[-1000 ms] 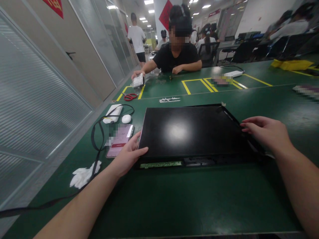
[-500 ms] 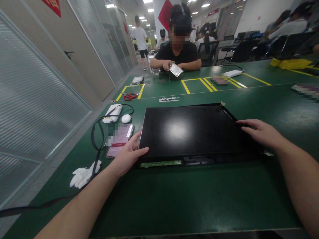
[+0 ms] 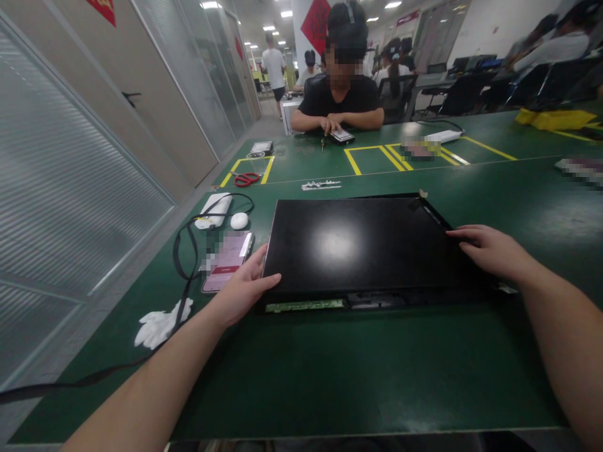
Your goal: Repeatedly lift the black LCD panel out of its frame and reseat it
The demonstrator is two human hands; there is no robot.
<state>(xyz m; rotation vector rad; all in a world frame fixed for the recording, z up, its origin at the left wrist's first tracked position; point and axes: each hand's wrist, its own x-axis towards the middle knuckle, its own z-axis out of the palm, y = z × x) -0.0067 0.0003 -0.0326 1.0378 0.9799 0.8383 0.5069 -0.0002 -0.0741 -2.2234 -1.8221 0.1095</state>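
Observation:
A flat black LCD panel (image 3: 358, 245) lies over a shallow black frame (image 3: 386, 196), slightly askew, so the frame shows at the back and right. Along the panel's near edge runs a green circuit board strip (image 3: 305, 306). My left hand (image 3: 242, 285) grips the panel's left corner, thumb on top and the other fingers at the side and partly hidden beneath. At the right edge, my right hand (image 3: 492, 251) is closed on the border of the panel, fingertips over the rim; how far it also touches the frame is hidden.
Left of the panel are a phone (image 3: 228, 260), a white earbud case (image 3: 239, 221), a white power bank (image 3: 214, 210), a black strap (image 3: 175, 251) and white gloves (image 3: 162, 323). Red scissors (image 3: 247, 179) and small white strips (image 3: 320, 185) lie beyond. A person (image 3: 339, 94) sits opposite.
Both my hands keep their places on the panel, which hardly moves. The person opposite has lowered the silvery device from a raised tilt to the table. The view has shifted slightly.

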